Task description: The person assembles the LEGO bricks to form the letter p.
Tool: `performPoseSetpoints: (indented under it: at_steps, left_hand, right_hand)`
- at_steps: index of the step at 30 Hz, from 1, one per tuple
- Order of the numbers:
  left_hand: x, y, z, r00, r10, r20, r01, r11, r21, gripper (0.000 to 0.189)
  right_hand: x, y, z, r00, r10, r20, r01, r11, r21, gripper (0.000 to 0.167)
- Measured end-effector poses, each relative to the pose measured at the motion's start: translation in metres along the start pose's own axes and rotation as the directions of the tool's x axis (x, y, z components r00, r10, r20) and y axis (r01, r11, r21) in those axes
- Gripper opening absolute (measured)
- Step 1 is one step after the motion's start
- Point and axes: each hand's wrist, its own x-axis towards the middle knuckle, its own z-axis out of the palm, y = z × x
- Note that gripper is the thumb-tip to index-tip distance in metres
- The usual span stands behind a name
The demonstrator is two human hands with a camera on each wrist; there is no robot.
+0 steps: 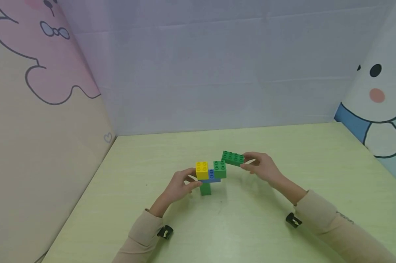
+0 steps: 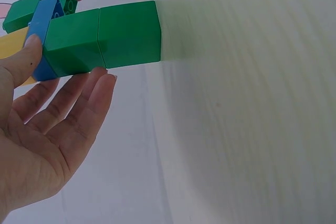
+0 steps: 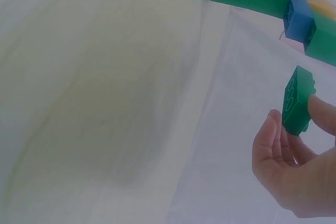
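A small brick structure stands on the table in front of me. Its base is a column of two stacked green bricks (image 2: 102, 40), topped by a flat blue brick (image 1: 211, 174). On the blue one sit a yellow brick (image 1: 202, 171) at the left end and a square green brick (image 1: 219, 170) at the right. My left hand (image 1: 179, 185) grips the structure from the left, thumb against the blue brick's edge in the left wrist view. Beyond the structure's right side, my right hand (image 1: 263, 168) pinches a flat green brick (image 1: 232, 158) by its right end, studs up and slightly tilted.
The pale wooden table (image 1: 250, 230) meets a light cloth backdrop (image 1: 217, 73) behind. Side panels with cartoon animals, a pink one (image 1: 63, 65) left and a white one (image 1: 358, 95) right, flank it. A black wrist mount (image 1: 165, 232) hangs under the left sleeve, another (image 1: 293, 220) under the right.
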Motion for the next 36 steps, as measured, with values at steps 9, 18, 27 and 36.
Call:
performPoseSetpoints:
  at_steps: [9, 18, 27, 36]
  left_hand:
    - [0.0, 0.0, 0.0, 1.0, -0.008, 0.008, 0.008, 1.0, -0.003, 0.035]
    - [0.001, 0.001, -0.001, 1.0, -0.015, 0.01, 0.015, 1.0, -0.005, 0.035]
    - [0.002, 0.001, 0.0, 1.0, -0.021, 0.006, 0.021, 1.0, -0.001, 0.036]
    - [0.002, -0.001, 0.001, 1.0, -0.014, 0.002, 0.014, 1.0, -0.003, 0.035]
  right_hand:
    - [-0.002, -0.005, -0.003, 0.999, -0.026, -0.024, 0.026, 1.0, 0.0, 0.045]
    - [-0.002, -0.009, -0.005, 0.998, -0.043, -0.04, 0.043, 0.999, -0.004, 0.043]
    - [-0.004, -0.012, -0.007, 0.996, -0.068, -0.057, 0.069, 0.998, 0.012, 0.042]
    - [-0.007, -0.018, -0.007, 0.996, -0.075, -0.054, 0.076, 0.997, 0.003, 0.045]
